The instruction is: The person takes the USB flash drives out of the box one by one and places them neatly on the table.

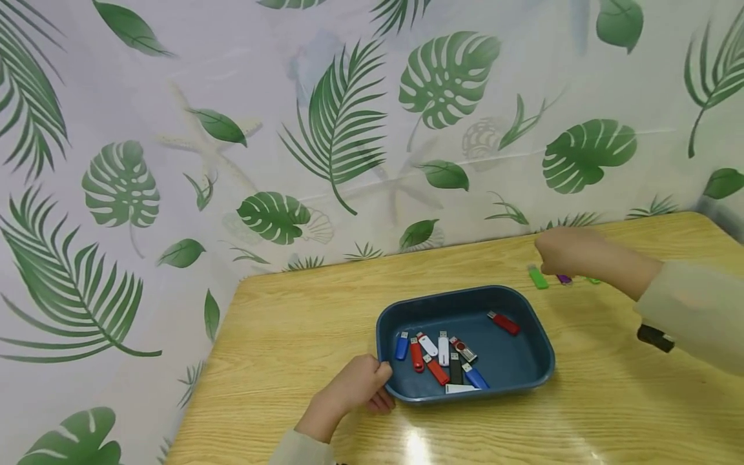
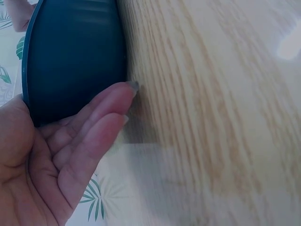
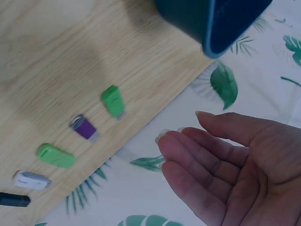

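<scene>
A dark blue plastic bin (image 1: 506, 365) stands on the wooden table, holding several USB sticks in red, white, blue and black. One red USB stick (image 1: 504, 323) lies apart from the others, at the bin's right end. My left hand (image 1: 356, 382) grips the bin's left end, thumb at the rim and fingers along the outer wall. Over the table's back right, my right hand (image 1: 565, 250) hovers with loosely bent fingers and holds nothing. Below it lies a row: a green USB stick (image 3: 113, 101), a purple one (image 3: 84, 127) and another green one (image 3: 56, 156).
Farther along that row, the right wrist view shows a white USB stick (image 3: 31, 180) and a black one (image 3: 14, 199). A leaf-patterned sheet (image 1: 360, 129) hangs behind the wooden table (image 1: 290, 329), along its back edge and left side.
</scene>
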Action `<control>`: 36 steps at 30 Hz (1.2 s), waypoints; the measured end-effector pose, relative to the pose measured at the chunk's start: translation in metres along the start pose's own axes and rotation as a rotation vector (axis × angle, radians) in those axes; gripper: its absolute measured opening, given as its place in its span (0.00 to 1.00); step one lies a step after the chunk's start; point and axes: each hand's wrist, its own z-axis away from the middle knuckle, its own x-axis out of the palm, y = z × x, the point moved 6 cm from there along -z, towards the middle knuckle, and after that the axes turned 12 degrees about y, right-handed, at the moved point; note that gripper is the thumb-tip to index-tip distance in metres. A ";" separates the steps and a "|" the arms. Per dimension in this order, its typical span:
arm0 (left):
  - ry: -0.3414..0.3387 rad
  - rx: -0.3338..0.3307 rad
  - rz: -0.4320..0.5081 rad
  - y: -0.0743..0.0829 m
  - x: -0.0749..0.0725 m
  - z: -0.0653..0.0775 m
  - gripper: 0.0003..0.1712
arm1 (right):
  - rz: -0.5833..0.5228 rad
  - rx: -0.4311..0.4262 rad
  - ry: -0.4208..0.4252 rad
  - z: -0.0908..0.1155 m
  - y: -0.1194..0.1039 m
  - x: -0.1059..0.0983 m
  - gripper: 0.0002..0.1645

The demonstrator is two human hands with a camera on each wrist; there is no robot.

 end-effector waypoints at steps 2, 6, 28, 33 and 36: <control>0.000 -0.001 -0.002 -0.001 -0.001 0.001 0.23 | 0.005 -0.024 0.010 -0.004 -0.013 0.000 0.14; -0.005 0.000 -0.004 -0.001 -0.001 0.002 0.23 | -0.021 -0.055 -0.027 -0.009 -0.037 0.000 0.12; -0.008 0.010 -0.026 -0.003 0.000 -0.002 0.24 | 0.133 0.013 -0.329 -0.026 -0.109 0.042 0.12; -0.014 -0.004 -0.025 -0.005 0.002 -0.003 0.24 | 0.296 -0.002 -0.374 -0.037 -0.108 0.064 0.22; -0.016 -0.011 -0.024 -0.006 0.002 -0.004 0.24 | 0.374 -0.047 -0.384 -0.039 -0.109 0.072 0.17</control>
